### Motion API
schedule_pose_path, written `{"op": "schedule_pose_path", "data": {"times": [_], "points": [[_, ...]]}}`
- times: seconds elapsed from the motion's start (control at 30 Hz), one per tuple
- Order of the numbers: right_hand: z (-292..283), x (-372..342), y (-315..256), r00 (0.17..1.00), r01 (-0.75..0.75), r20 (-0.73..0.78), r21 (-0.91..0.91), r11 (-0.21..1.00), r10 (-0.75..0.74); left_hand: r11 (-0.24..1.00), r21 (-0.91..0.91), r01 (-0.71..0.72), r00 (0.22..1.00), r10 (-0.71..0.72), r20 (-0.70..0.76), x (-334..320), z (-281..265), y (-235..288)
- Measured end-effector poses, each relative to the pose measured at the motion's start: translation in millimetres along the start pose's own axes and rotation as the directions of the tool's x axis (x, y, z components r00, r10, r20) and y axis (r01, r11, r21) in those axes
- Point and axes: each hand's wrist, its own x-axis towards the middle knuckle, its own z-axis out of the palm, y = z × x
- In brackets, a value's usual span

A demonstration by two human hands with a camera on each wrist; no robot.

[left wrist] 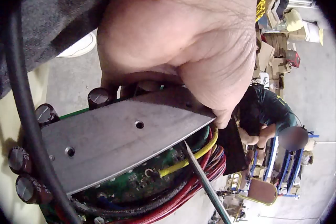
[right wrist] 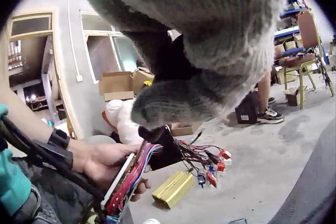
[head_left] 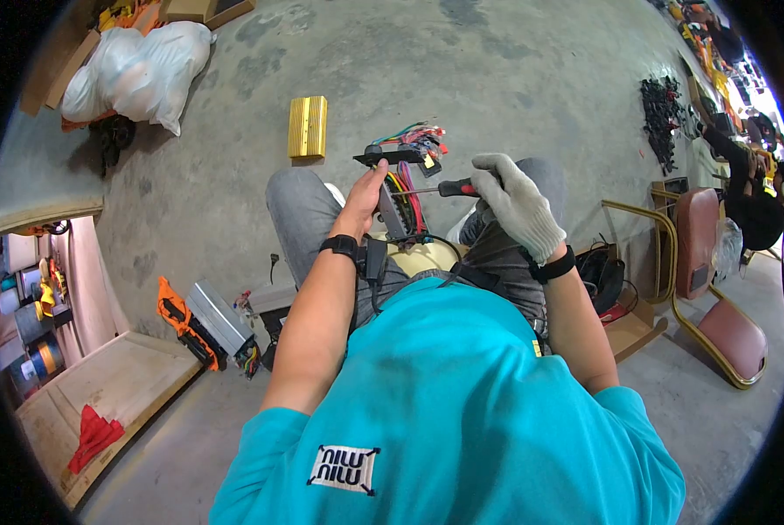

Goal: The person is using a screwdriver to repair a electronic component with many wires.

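My bare left hand (head_left: 363,206) grips a circuit board (left wrist: 139,182) with a grey metal plate (left wrist: 107,142) along its side, held over my lap. Dark round capacitors (left wrist: 44,112) line the board's edge in the left wrist view. Red, yellow and black wires (head_left: 409,197) run along the board, past a black end plate (head_left: 388,158) to a bunch of plugs (right wrist: 212,169). A white knit glove covers my right hand (head_left: 520,206), which holds a screwdriver (head_left: 456,187) by its red and black handle. The screwdriver's shaft reaches in beside the plate's edge, among the wires.
A gold ribbed metal case (head_left: 308,127) lies on the concrete floor ahead. To my left are a silver case (head_left: 219,317) and an orange tool-like object (head_left: 175,308). A chair (head_left: 700,245) and an open carton (head_left: 634,331) stand at right; white bags (head_left: 140,74) lie at far left.
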Motion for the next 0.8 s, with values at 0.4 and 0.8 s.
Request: {"op": "schedule_pose_path", "data": {"times": [0.4,0.8], "points": [[3.0,3.4,15.6,0.972,0.214,-0.063,-0.161,0.964,-0.226,1.000,0.008,0.018,1.000,-0.018,0.023,6.7,-6.0,-4.9],[3.3,2.6,15.9,0.978,0.190,-0.066,-0.125,0.974,-0.199,0.999,0.051,0.020,1.000,-0.019,-0.013,4.9,-4.6,-3.2]]}}
